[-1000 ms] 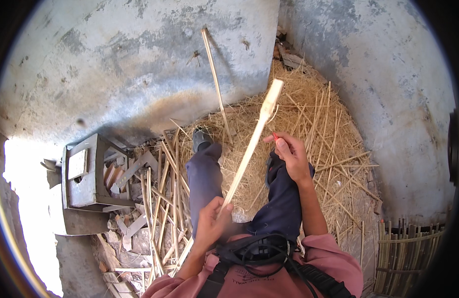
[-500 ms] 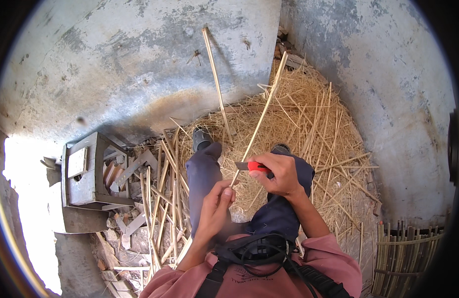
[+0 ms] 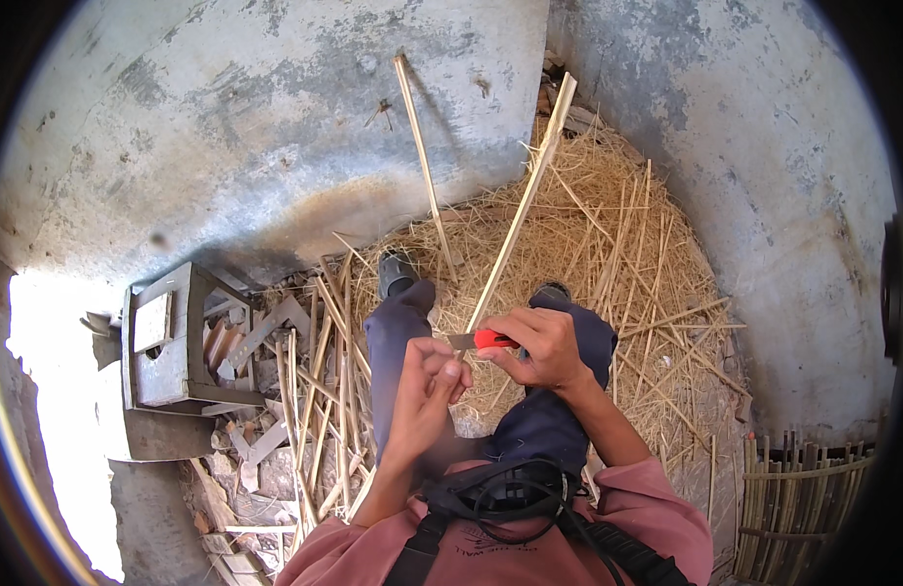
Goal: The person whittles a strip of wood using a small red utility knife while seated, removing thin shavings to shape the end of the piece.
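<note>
A long pale split-bamboo strip (image 3: 522, 212) slants up and away from my hands, its far end near the wall corner. My left hand (image 3: 428, 393) pinches its near end between thumb and fingers. In my right hand (image 3: 543, 350) is a red-handled utility knife (image 3: 492, 339), gripped with its grey blade pointing left. The blade lies across the strip just beyond my left fingertips. A small curl of fibre sticks out from the strip's left edge near its far end.
Straw-like shavings (image 3: 608, 254) and loose strips cover the floor ahead. Bamboo sticks (image 3: 310, 420) lie at my left beside a weathered wooden box (image 3: 173, 337). Another strip (image 3: 422, 156) leans on the wall. A slatted bamboo panel (image 3: 793, 498) stands at lower right.
The knife and my right hand have come slightly nearer and left, closer to my left fingers. The strip has turned, showing a broader face, and its far end has shifted up and right.
</note>
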Tool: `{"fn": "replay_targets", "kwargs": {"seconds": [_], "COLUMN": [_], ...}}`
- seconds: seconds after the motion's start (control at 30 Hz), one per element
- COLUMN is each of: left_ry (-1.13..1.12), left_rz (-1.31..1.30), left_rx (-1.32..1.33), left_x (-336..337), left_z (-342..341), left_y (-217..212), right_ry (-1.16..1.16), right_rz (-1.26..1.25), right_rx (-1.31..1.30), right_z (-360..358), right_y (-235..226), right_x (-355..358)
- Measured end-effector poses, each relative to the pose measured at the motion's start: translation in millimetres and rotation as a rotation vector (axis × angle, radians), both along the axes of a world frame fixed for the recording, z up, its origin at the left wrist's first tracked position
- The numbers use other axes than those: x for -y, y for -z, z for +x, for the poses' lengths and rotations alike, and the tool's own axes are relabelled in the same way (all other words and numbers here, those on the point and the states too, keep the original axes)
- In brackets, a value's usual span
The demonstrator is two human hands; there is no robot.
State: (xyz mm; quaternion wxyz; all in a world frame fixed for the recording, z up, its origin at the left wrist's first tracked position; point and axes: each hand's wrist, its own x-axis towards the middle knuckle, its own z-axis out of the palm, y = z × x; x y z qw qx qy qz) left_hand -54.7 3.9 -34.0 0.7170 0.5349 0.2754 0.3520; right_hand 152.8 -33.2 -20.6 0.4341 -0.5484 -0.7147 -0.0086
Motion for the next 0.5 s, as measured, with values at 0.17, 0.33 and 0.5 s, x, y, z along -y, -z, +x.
{"fn": "replay_targets", "kwargs": {"seconds": [0.17,0.33,0.5], "left_ry": [-0.008,-0.131,-0.2], "left_rz": [-0.038,0.038,0.135], "left_rx": [0.004,-0.043,-0.151], "left_x": [-5.0,-3.0,-0.6], "left_z": [2.0,11.6,15.7], "left_y": [-0.1,1.9,0.5], "right_ry": [-0.007,0.076,0.131], "right_rz": [0.008,0.011,0.01], "right_rx": [0.007,0.012,0.038], "right_z": [-0.8,-4.2,-7.4], "right_y": [-0.9,6.4,5.5], "right_x": [0.1,-0.4,-0.3]}}
